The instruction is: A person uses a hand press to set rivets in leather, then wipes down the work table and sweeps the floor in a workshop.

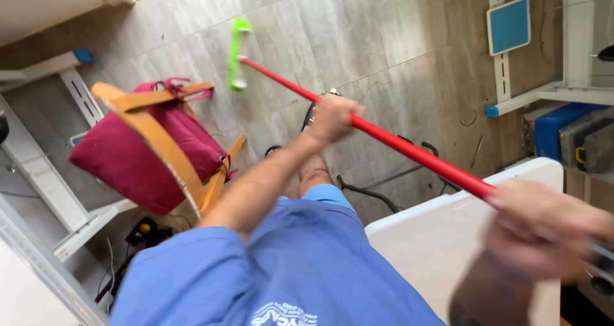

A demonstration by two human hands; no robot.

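Sweeping the grey tiled floor (384,38) is the step in hand, open tile lying toward twelve o'clock while the cushioned wooden chair (150,147) crowds nine, the red-handled broom (409,150) gripped in closed left hand (329,118) and blurred, seemingly closed right hand (547,230), its green head (236,54) at eleven needing a short pull back.

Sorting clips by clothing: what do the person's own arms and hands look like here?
Both hands are bare, no gloves. The left hand follows a bare forearm from a short blue sleeve. The right hand is blurred; no sleeve shows.
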